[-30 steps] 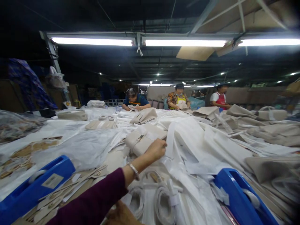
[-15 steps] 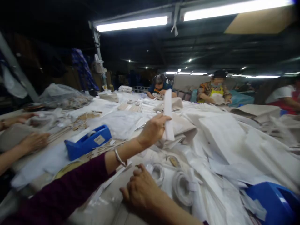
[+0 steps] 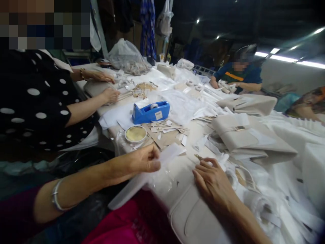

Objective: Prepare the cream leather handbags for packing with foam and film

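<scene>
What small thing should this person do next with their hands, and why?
Probably pass the white strip from the left hand to the right hand: the left hand pinches it, while the right lies open and seems free nearby, just above the cream handbag.

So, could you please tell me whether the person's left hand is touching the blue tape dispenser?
Apart: the head view shows the left hand well short of the blue tape dispenser, with a round tin and tan card pieces lying between them.
</scene>
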The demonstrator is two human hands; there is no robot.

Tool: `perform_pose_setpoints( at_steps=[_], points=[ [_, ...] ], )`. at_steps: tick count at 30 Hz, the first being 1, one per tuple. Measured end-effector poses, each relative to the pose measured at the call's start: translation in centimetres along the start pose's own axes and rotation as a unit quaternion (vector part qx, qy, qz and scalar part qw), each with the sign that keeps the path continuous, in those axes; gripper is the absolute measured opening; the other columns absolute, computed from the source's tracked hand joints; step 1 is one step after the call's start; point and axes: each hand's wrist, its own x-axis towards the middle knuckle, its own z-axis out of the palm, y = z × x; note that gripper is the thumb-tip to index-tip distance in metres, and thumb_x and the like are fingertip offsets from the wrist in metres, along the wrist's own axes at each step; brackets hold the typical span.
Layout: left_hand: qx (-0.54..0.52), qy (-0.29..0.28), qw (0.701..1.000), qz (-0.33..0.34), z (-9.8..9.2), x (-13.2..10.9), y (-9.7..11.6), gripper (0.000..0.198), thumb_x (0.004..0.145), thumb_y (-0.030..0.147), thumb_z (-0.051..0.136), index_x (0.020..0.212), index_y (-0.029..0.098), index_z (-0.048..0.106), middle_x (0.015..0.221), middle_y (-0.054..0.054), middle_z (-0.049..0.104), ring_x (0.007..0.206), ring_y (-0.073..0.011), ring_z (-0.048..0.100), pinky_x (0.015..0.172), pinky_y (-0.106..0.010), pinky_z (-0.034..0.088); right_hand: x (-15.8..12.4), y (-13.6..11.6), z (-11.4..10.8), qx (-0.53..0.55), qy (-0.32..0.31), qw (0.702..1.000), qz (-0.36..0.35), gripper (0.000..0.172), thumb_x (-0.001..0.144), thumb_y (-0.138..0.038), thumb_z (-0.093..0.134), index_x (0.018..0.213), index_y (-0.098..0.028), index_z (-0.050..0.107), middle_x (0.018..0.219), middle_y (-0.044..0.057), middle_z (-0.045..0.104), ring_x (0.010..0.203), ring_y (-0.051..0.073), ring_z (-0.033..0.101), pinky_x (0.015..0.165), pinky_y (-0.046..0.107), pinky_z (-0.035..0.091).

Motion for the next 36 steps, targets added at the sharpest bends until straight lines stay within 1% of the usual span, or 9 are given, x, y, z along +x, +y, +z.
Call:
perform_pose_setpoints(
  at_steps=[3, 7, 11, 17, 25, 27, 29, 33, 36],
  points=[
    [-0.071, 0.014, 0.997, -0.018, 0.5, 0.9, -3.6, 0.026, 0.071, 0.03, 0.064, 0.093, 0.017, 0.058, 0.085, -0.001, 0.058, 0.075, -0.0127, 0.053, 0.068, -0.024, 0.041, 0.0, 0.2, -0.2, 0.015, -0.003, 1.0, -0.011, 0.04, 0.097, -0.021, 0.03, 0.06, -0.019, 0.045, 0.059, -0.002, 0.049, 0.064, 0.013, 0.048, 0.088, 0.036, 0.032],
    [-0.016, -0.002, 1.0, 0.016, 1.5, 3.5, -6.0, 0.028, 0.065, 0.015, 0.066, 0.093, 0.014, 0.063, 0.074, 0.002, 0.052, 0.068, -0.0093, 0.046, 0.059, -0.019, 0.034, -0.3, 0.6, -0.6, 0.032, -0.006, 0.999, -0.018, 0.037, 0.096, -0.019, 0.03, 0.062, -0.02, 0.045, 0.061, -0.002, 0.048, 0.065, 0.013, 0.048, 0.089, 0.037, 0.034],
    [0.012, -0.036, 0.998, 0.049, 3.2, 6.0, -6.7, 0.03, 0.063, 0.01, 0.064, 0.093, 0.012, 0.066, 0.06, 0.005, 0.041, 0.056, -0.0071, 0.036, 0.051, -0.019, 0.027, -0.6, 0.7, -0.8, 0.046, 0.001, 0.999, -0.017, 0.03, 0.094, -0.018, 0.032, 0.069, -0.02, 0.049, 0.064, -0.001, 0.05, 0.067, 0.014, 0.049, 0.091, 0.039, 0.034],
    [0.125, -0.005, 0.986, 0.112, 6.2, 9.0, -7.5, 0.034, 0.06, 0.004, 0.061, 0.092, 0.013, 0.069, 0.091, -0.004, 0.065, 0.082, -0.0154, 0.056, 0.075, -0.025, 0.044, -0.4, 0.0, -0.6, 0.054, 0.028, 0.998, -0.024, 0.031, 0.092, -0.016, 0.035, 0.064, -0.02, 0.045, 0.061, -0.001, 0.047, 0.065, 0.013, 0.045, 0.089, 0.04, 0.034],
    [0.213, -0.018, 0.973, 0.083, 9.8, 12.7, -8.7, 0.026, 0.069, 0.011, 0.057, 0.092, 0.006, 0.069, 0.089, -0.009, 0.07, 0.082, -0.0216, 0.062, 0.072, -0.028, 0.049, -0.4, -0.1, 0.2, 0.049, 0.04, 0.998, -0.025, 0.032, 0.094, -0.015, 0.035, 0.066, -0.019, 0.05, 0.065, -0.001, 0.054, 0.064, 0.012, 0.052, 0.096, 0.042, 0.03],
    [0.221, -0.064, 0.969, 0.088, 9.0, 12.5, -8.7, 0.029, 0.074, 0.009, 0.052, 0.097, 0.005, 0.068, 0.092, -0.01, 0.07, 0.085, -0.0222, 0.063, 0.074, -0.029, 0.05, -0.3, 0.0, 0.5, 0.044, 0.02, 0.999, -0.018, 0.034, 0.095, -0.016, 0.032, 0.067, -0.019, 0.051, 0.066, -0.001, 0.054, 0.062, 0.011, 0.052, 0.096, 0.042, 0.03],
    [0.239, -0.126, 0.953, 0.135, 7.1, 11.2, -8.5, 0.036, 0.076, 0.004, 0.047, 0.106, 0.007, 0.066, 0.102, -0.011, 0.07, 0.095, -0.0218, 0.063, 0.084, -0.03, 0.049, -0.3, 0.2, 0.8, 0.036, -0.004, 0.999, -0.007, 0.036, 0.097, -0.018, 0.03, 0.067, -0.019, 0.051, 0.065, -0.002, 0.054, 0.061, 0.011, 0.051, 0.096, 0.042, 0.031],
    [0.317, -0.178, 0.899, 0.244, 2.5, 6.0, -7.6, 0.056, 0.077, -0.005, 0.04, 0.126, 0.017, 0.055, 0.138, -0.011, 0.05, 0.129, -0.0204, 0.043, 0.109, -0.035, 0.033, -0.3, 0.6, 1.3, 0.016, -0.028, 0.999, 0.007, 0.04, 0.098, -0.022, 0.028, 0.063, -0.019, 0.048, 0.061, -0.002, 0.05, 0.06, 0.012, 0.049, 0.097, 0.042, 0.031],
    [0.311, -0.232, 0.882, 0.267, 1.1, 2.6, -7.7, 0.053, 0.085, 0.0, 0.038, 0.131, 0.022, 0.05, 0.146, -0.011, 0.039, 0.136, -0.0201, 0.033, 0.112, -0.038, 0.029, -0.3, 0.7, 1.5, 0.02, -0.031, 0.999, 0.008, 0.04, 0.098, -0.023, 0.029, 0.062, -0.019, 0.047, 0.061, -0.002, 0.05, 0.06, 0.012, 0.048, 0.097, 0.042, 0.031]
  ],
)
